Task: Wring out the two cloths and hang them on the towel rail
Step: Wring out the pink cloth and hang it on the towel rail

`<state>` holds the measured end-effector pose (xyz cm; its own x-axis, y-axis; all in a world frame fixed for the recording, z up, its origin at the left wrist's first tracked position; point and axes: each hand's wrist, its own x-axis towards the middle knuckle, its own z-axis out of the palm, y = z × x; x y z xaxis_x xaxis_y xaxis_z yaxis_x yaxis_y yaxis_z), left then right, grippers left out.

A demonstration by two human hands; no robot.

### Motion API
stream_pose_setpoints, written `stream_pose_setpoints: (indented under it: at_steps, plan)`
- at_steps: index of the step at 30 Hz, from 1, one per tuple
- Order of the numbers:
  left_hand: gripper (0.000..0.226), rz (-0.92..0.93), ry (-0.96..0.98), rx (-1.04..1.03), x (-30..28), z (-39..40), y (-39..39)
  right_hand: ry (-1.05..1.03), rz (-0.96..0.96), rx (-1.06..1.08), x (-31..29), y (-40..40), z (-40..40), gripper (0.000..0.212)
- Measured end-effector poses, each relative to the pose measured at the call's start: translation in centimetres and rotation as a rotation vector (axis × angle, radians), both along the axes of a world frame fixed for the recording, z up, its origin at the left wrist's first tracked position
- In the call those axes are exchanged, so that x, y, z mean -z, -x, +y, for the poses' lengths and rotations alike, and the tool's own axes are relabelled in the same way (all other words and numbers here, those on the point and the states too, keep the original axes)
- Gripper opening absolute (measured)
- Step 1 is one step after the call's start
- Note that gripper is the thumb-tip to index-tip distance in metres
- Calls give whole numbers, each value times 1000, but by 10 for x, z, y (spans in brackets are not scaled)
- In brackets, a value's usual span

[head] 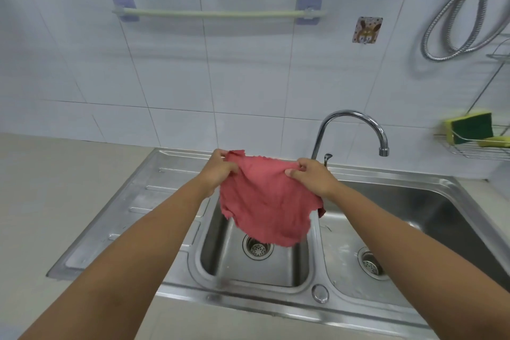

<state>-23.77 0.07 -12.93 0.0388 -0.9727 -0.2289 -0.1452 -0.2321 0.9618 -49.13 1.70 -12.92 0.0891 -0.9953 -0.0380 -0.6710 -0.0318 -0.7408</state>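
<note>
My left hand (220, 171) and right hand (311, 176) each pinch a top corner of the red cloth (267, 201). The towel rail (209, 13) runs sideways, straight above it.

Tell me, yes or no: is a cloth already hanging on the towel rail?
No: the towel rail on the tiled wall is bare, and the red cloth is held spread between the left hand and right hand over the sink.

1. My left hand (220, 171) and right hand (311, 176) each pinch a top corner of the red cloth (269, 204), spread open between them.
2. The cloth hangs over the sink's (171, 171) left basin, above its drain (258, 247).
3. The towel rail (212, 13) on the tiled wall is bare.
4. The tap (356, 130) curves over the right basin.
</note>
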Motion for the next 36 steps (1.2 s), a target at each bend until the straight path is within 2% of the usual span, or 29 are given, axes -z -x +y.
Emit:
stream_pose_setpoints:
  at_steps: [3, 4, 7, 8, 11, 13, 15, 16, 18, 20, 24, 27, 29, 31, 33, 36]
  plan:
    - [62, -151, -4, 92, -1, 3, -5, -158, 35, -129, -8, 3, 4, 29]
    - [58, -205, -3, 149, -1, 4, -7, -213, 63, -169, -11, 4, 5, 24]
    - [23, -335, 25, 293, -5, 5, -11, -278, 227, -269, -16, 5, 5, 9]
    - [21, -332, 41, 296, -7, 5, -12, -266, 293, -281, -17, 4, 5, 4]
    - [26, -352, 114, 190, -8, 3, -15, -161, 419, -216, -16, -3, 3, 25]
    - [47, -465, 139, 150, -10, 4, -14, -38, 467, -133, -13, -8, 1, 30]
    - [70, -552, 79, 223, -12, 5, -14, 81, 460, -28, -12, -13, -3, 28]
    - [70, -608, 37, 282, -14, 6, -14, 117, 450, 33, -12, -13, -4, 31]
    - [42, -717, -38, 405, -16, 8, -17, 153, 421, 139, -12, -15, -5, 33]
    - [15, -746, -51, 467, -16, 12, -18, 205, 386, 207, -14, -18, -4, 29]
    - [21, -813, 32, 488, -15, 17, -18, 333, 315, 198, -18, -24, -3, 22]
    - [22, -849, 128, 427, -16, 15, -20, 243, 145, 202, -21, -27, -5, 18]
    - [29, -895, 131, 435, -17, 13, -20, 189, 115, 215, -24, -27, -6, 19]
    - [40, -1100, 118, 512, -19, 13, -21, 121, 245, 186, -27, -27, -8, 16]
    - [30, -1296, 115, 552, -21, 14, -21, 10, 450, 119, -31, -28, -9, 13]
    - [28, -1367, 128, 409, -35, 9, -21, -61, 589, 73, -46, -33, -18, 7]
